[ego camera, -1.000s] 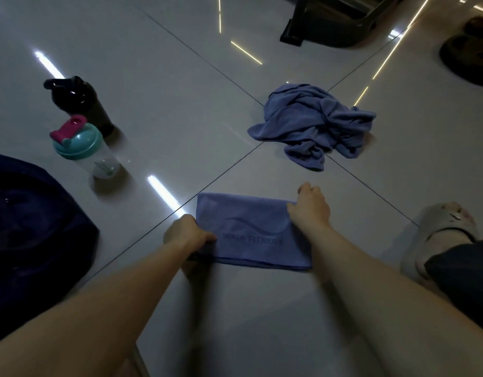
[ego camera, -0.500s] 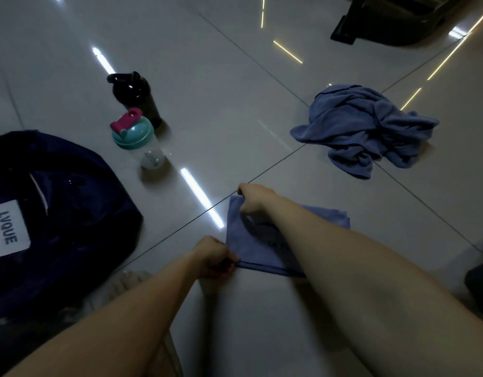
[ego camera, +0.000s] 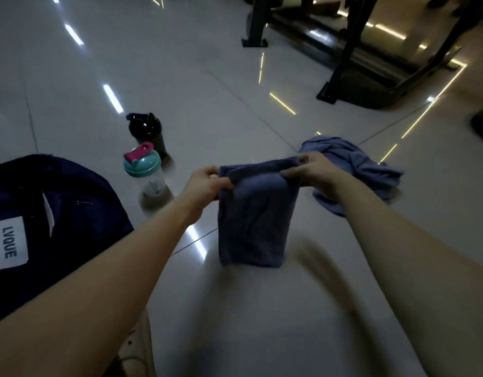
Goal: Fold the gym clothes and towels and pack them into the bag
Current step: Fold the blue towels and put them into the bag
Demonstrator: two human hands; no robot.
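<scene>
Head view: left hand (ego camera: 205, 183) and right hand (ego camera: 313, 170) each pinched a top corner of the folded blue towel (ego camera: 254, 219), which hung mid-frame with its lower edge close to the tile floor (ego camera: 262, 322); contact unclear. Navy bag (ego camera: 71, 213) sat at the left edge, with the teal-lidded shaker (ego camera: 146, 170) and black bottle (ego camera: 147, 131) just right of it, and the crumpled blue cloth (ego camera: 370, 170) lay behind the right hand. Bare tile ran across lower centre, and a black machine frame (ego camera: 370, 63) filled the upper right.
</scene>
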